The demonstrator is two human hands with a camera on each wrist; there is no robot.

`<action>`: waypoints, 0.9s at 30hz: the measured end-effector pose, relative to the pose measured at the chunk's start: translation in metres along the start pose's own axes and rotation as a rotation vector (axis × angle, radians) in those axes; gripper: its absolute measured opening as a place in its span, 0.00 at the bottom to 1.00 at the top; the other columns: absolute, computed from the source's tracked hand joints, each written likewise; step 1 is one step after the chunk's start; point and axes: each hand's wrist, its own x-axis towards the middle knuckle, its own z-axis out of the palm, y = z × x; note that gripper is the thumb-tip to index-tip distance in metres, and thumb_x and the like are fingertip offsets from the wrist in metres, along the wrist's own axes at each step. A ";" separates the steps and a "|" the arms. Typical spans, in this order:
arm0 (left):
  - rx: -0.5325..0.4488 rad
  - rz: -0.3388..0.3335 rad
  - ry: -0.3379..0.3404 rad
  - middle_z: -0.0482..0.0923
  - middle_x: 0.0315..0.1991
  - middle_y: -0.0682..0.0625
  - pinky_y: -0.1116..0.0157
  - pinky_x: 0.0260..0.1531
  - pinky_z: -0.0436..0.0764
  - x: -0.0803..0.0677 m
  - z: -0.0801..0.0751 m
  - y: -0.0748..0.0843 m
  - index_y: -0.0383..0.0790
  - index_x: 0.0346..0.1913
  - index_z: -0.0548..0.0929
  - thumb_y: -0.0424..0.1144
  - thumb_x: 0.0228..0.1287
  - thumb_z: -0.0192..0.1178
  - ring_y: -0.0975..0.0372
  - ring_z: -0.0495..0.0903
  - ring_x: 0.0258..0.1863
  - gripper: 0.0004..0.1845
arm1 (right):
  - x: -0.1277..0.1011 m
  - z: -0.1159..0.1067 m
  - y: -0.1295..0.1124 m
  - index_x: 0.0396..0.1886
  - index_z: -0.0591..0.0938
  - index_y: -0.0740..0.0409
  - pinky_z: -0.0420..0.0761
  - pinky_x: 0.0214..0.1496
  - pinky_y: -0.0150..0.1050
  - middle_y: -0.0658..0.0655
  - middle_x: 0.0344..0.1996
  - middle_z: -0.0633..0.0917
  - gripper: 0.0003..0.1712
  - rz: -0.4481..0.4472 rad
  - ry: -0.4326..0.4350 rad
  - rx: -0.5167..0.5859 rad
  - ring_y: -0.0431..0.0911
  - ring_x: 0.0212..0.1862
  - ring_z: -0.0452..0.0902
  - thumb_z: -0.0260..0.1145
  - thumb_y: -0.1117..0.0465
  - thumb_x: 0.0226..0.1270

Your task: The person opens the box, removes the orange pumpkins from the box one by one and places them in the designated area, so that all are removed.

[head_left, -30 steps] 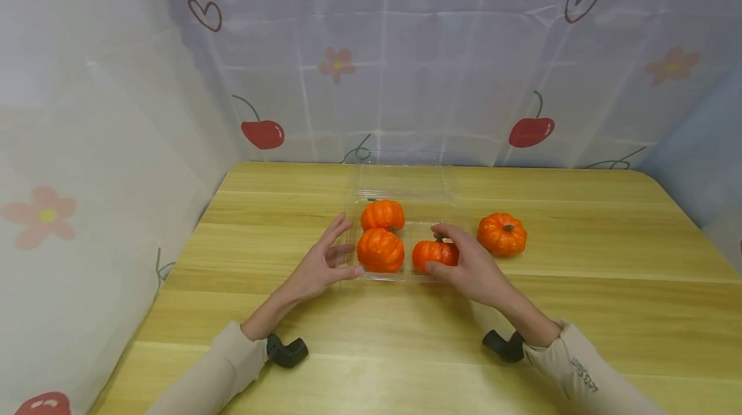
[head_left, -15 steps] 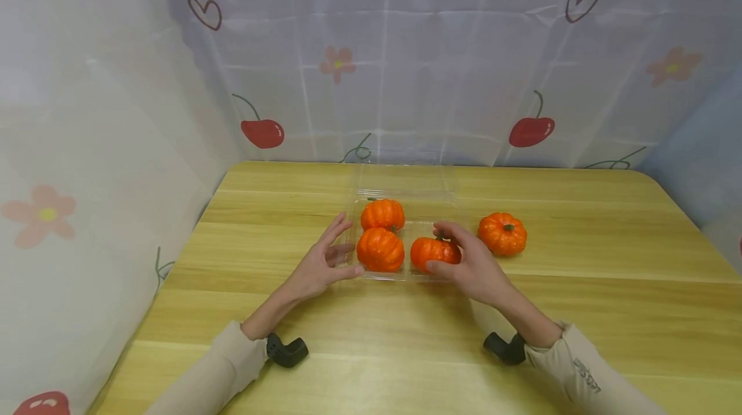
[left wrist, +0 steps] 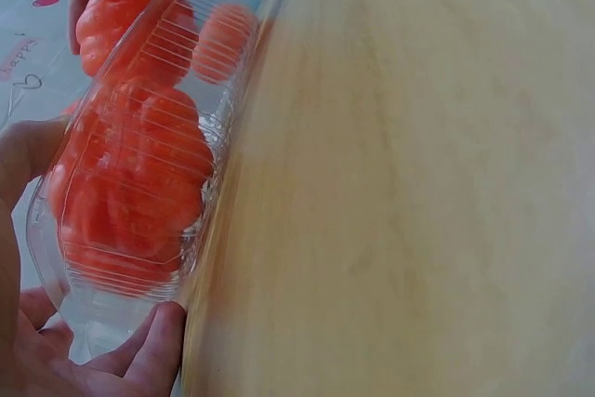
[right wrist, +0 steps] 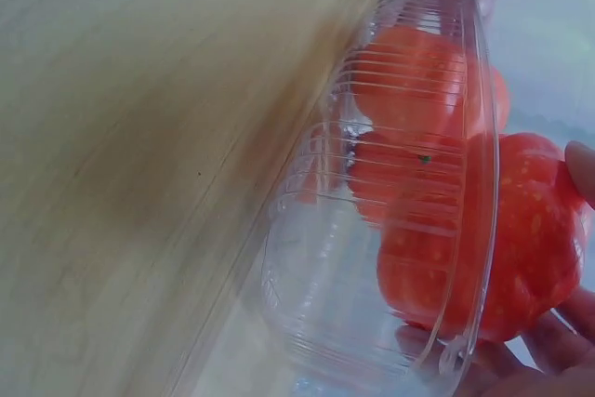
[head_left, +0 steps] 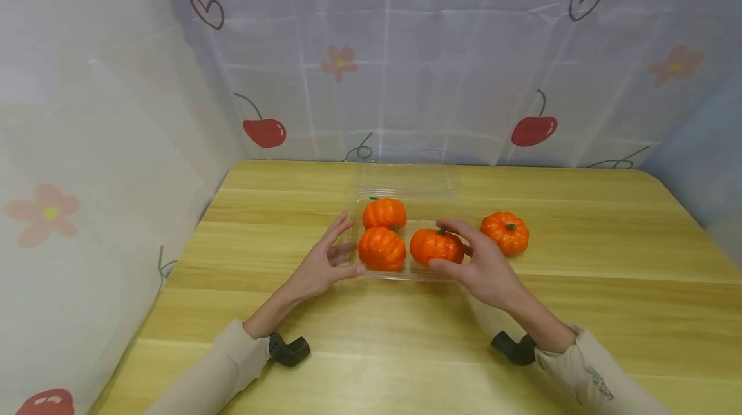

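Note:
My right hand (head_left: 484, 267) holds a small orange pumpkin (head_left: 431, 246) between thumb and fingers, over the right part of a clear plastic clamshell box (head_left: 406, 276). In the right wrist view, this pumpkin (right wrist: 530, 230) stands partly above the box rim. Two more pumpkins sit in the box's left part, a front one (head_left: 381, 249) and a back one (head_left: 385, 214). My left hand (head_left: 315, 270) rests against the box's left side, fingers spread, thumb at the front left corner. The left wrist view has that thumb (left wrist: 33, 151) by the rim.
Another orange pumpkin (head_left: 505, 233) with a green stem lies on the wooden table (head_left: 580, 312), right of the box. The transparent lid (head_left: 408, 178) is folded back behind the box. A printed cloth (head_left: 429, 80) hangs behind the table's far edge.
The pumpkin in my right hand has risen and moved slightly to the right, the hand with it. My left hand and the other pumpkins have stayed about where they were.

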 end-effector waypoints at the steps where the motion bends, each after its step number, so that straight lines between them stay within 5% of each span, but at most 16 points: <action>1: -0.002 0.004 -0.001 0.36 0.80 0.55 0.55 0.62 0.72 0.000 0.000 0.000 0.37 0.78 0.52 0.33 0.60 0.71 0.46 0.66 0.68 0.49 | -0.001 -0.001 -0.001 0.66 0.72 0.66 0.67 0.65 0.63 0.65 0.62 0.75 0.36 -0.002 0.004 0.012 0.57 0.64 0.68 0.75 0.63 0.59; 13: 0.001 0.012 0.003 0.35 0.80 0.53 0.55 0.60 0.73 0.000 0.001 -0.001 0.36 0.78 0.52 0.32 0.59 0.71 0.45 0.66 0.68 0.49 | -0.005 -0.011 0.001 0.73 0.62 0.67 0.61 0.71 0.54 0.67 0.68 0.69 0.45 0.012 0.004 0.056 0.59 0.70 0.62 0.74 0.62 0.61; 25: -0.004 0.013 -0.001 0.36 0.80 0.52 0.52 0.62 0.71 0.000 0.001 0.000 0.37 0.78 0.51 0.32 0.60 0.70 0.45 0.65 0.68 0.49 | -0.014 -0.020 -0.002 0.68 0.69 0.71 0.63 0.70 0.56 0.66 0.69 0.67 0.42 0.036 0.024 -0.010 0.60 0.70 0.61 0.76 0.59 0.59; 27: 0.007 0.011 -0.002 0.35 0.80 0.52 0.52 0.63 0.71 0.000 0.000 0.001 0.37 0.78 0.50 0.32 0.60 0.70 0.45 0.65 0.68 0.49 | -0.014 -0.023 -0.001 0.68 0.69 0.70 0.66 0.69 0.50 0.66 0.68 0.68 0.41 0.021 0.027 -0.005 0.60 0.69 0.63 0.76 0.60 0.59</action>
